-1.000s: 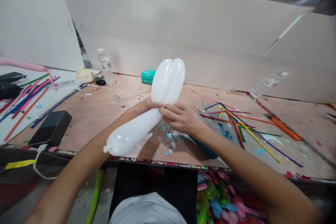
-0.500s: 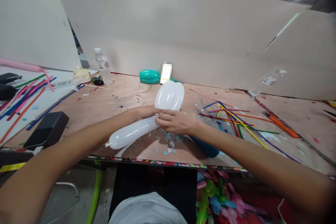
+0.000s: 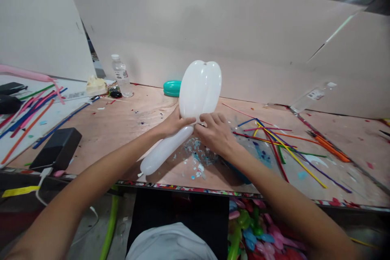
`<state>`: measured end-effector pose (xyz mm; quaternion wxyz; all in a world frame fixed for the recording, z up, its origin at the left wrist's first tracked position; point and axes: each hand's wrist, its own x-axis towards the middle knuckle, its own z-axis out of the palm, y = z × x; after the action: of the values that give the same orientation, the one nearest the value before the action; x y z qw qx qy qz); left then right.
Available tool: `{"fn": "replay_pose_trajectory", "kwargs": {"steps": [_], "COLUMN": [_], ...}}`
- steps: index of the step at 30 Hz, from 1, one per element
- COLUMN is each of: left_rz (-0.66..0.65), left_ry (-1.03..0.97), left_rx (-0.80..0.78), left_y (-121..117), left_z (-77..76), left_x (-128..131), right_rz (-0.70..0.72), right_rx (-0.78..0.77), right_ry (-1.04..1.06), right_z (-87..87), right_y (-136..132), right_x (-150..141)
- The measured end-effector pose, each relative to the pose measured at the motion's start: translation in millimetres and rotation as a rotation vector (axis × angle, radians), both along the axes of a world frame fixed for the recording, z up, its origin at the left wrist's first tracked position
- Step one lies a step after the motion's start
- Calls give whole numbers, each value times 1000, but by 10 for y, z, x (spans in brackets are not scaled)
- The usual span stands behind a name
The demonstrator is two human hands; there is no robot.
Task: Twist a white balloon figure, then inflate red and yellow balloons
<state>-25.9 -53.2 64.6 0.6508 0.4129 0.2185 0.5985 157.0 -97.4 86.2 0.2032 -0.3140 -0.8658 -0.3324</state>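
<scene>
A white modelling balloon (image 3: 199,87) stands upright between my hands, its upper part made of fat lobes side by side. Below the pinched joint a single straight length slants down to the left and ends in a knot. My left hand (image 3: 176,122) wraps the balloon from the left, its thumb lying across the base of the lobes. From the right, my right hand (image 3: 215,132) grips the joint with bent fingers. Behind the white lobes lies a teal balloon (image 3: 172,88), partly hidden.
Loose uninflated balloons (image 3: 274,134) and orange-handled pliers (image 3: 332,146) lie on the right. At left are a black box (image 3: 56,148), a water bottle (image 3: 122,77) and more balloon strips (image 3: 30,109). Another bottle (image 3: 313,96) leans at right. Finished balloons (image 3: 256,227) heap below the table edge.
The white balloon's lobes have tilted up and now stand tall, covering part of the teal balloon and the bright screen behind. My hands have drawn slightly apart at the joint.
</scene>
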Motion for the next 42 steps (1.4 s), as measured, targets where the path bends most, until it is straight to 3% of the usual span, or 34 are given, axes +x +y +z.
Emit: {"fn": "replay_pose_trajectory", "kwargs": {"steps": [4, 9, 15, 18, 21, 24, 27, 32, 36, 39, 42], "left_rz": [92, 160, 272, 320, 268, 207, 256, 511, 673, 686, 649], "left_ry": [353, 324, 239, 309, 310, 306, 330, 230, 254, 193, 39], "left_rx": [271, 288, 160, 209, 284, 385, 418, 326, 334, 331, 247], "left_y": [3, -44, -101, -105, -120, -150, -184, -194, -105, -52, -58], "left_z": [64, 122, 127, 138, 244, 395, 463, 322, 206, 189, 196], "left_x": [14, 93, 166, 162, 146, 153, 222, 404, 476, 491, 505], "right_rz": [-134, -75, 183, 334, 441, 437, 414, 370, 453, 435, 282], "right_rx": [-249, -668, -1304, -1495, -1470, -1362, -1250, -1233, -1157, -975, -647], "right_ry": [283, 896, 1765, 1938, 1937, 1877, 1909, 2036, 2024, 1877, 1638], "right_z": [0, -38, -132, -134, -104, -77, -66, -56, -82, -160, -265], "right_y": [-89, -24, 132, 181, 242, 309, 350, 341, 338, 345, 352], "right_x": [-60, -124, -310, -397, -427, -429, -444, -483, -500, -526, -572]}}
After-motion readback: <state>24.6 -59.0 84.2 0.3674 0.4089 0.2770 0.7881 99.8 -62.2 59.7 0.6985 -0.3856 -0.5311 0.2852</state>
